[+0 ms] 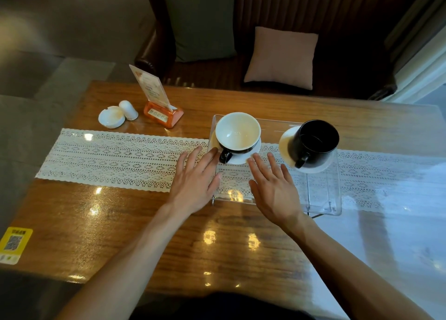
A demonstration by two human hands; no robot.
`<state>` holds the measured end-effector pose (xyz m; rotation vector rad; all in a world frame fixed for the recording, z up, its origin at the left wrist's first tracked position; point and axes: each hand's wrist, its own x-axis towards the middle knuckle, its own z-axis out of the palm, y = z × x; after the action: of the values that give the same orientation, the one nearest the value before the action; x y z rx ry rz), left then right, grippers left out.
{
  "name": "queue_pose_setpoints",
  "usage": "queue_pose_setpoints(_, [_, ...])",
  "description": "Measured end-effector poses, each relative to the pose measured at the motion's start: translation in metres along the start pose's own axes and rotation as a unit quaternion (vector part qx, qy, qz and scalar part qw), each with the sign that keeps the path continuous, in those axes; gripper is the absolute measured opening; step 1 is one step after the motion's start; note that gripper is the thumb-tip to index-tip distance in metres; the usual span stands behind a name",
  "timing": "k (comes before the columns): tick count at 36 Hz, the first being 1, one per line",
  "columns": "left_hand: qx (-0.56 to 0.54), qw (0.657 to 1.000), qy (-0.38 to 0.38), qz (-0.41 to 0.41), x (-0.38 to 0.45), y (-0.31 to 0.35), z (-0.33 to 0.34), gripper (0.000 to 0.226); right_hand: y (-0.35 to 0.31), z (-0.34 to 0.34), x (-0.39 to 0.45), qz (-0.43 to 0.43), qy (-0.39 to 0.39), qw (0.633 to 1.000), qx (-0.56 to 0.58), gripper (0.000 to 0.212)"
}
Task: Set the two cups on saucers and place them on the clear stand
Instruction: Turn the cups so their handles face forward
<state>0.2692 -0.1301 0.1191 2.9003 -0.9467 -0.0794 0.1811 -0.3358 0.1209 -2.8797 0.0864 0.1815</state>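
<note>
Head view shows both cups on saucers atop the clear stand (323, 206), so left hand (196, 178) and right hand (272, 187) hover spread and empty, fingertips just short of the white-lined cup (237, 132); the black cup (316, 141) sits beyond the right fingers.

Café or restaurant: booth seat (277, 17), menu card stand (156, 97), ashtray (111, 118), QR sticker (14, 243).

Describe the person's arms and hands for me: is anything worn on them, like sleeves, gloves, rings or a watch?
Both forearms are bare as far as the view shows, with no sleeves in sight. The left hand and right hand wear no gloves, and no ring, watch or bracelet shows on the fingers or wrists. The fingers look slim, the nails short and plain.
</note>
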Motion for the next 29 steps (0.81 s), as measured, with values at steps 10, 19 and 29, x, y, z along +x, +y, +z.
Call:
queue_pose_setpoints(10, [-0.010,1.000,0.021,0.013,-0.006,0.009,0.001,0.052,0.004,0.004,0.007,0.016,0.004,1.000,-0.001,0.057])
queue_pose_setpoints(19, [-0.015,1.000,0.019,0.016,-0.007,0.012,0.002,0.052,0.007,0.003,0.010,0.014,0.000,1.000,0.001,0.061])
queue_pose_setpoints(29, [-0.036,0.999,0.018,-0.014,-0.004,0.005,0.004,0.053,0.003,0.000,0.001,-0.026,0.009,1.000,0.006,0.058])
